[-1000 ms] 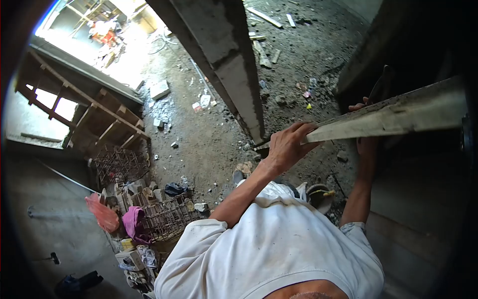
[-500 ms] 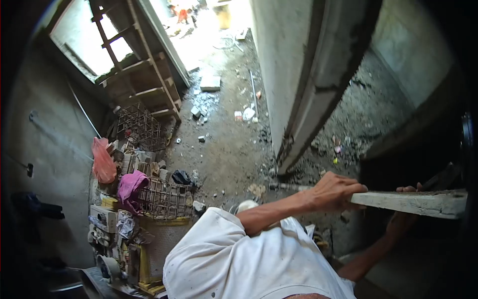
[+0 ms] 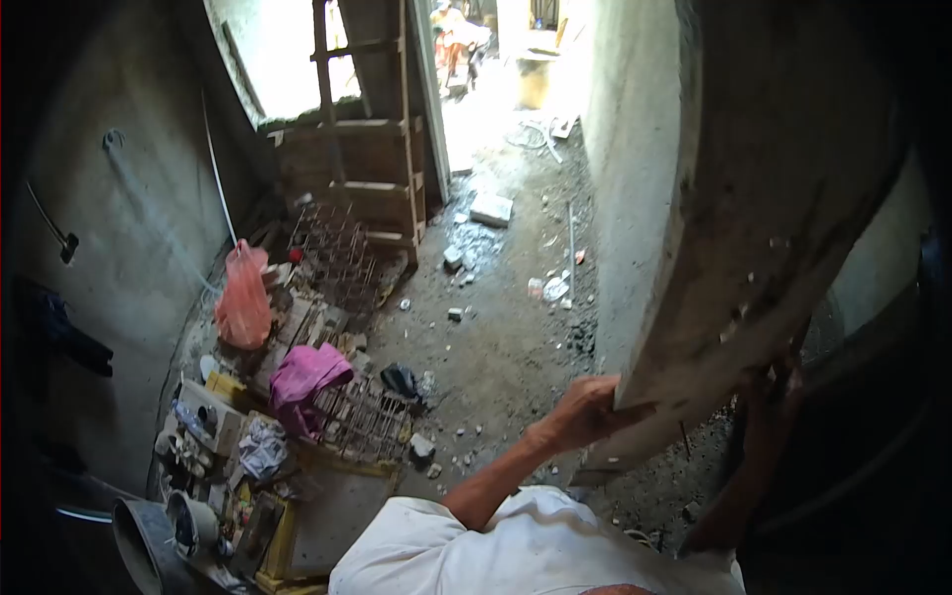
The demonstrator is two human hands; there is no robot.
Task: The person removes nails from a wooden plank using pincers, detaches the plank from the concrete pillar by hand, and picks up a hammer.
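Observation:
A long, broad, stained board [image 3: 769, 198] stands steeply in front of me on the right, its near part between my hands. My left hand [image 3: 587, 409] grips its left edge, with the fingers partly hidden by it. At its right edge my right hand [image 3: 772, 389], in deep shadow, has its fingers bent against the board. Where the board ends and the concrete behind it begins is hard to tell.
Rubble and a block [image 3: 491, 209] lie on the dirt floor. On the left are wire mesh [image 3: 362, 421], a pink cloth [image 3: 305, 382], a red bag [image 3: 243, 297] and a bucket [image 3: 191, 524]. A wooden frame [image 3: 372, 159] leans near the bright doorway, with a blurred person [image 3: 451, 35] beyond.
The view has swung left. The board, earlier pointing to the right and seen along its narrow edge, now rises steeply with its broad face showing. Both hands have stayed at it.

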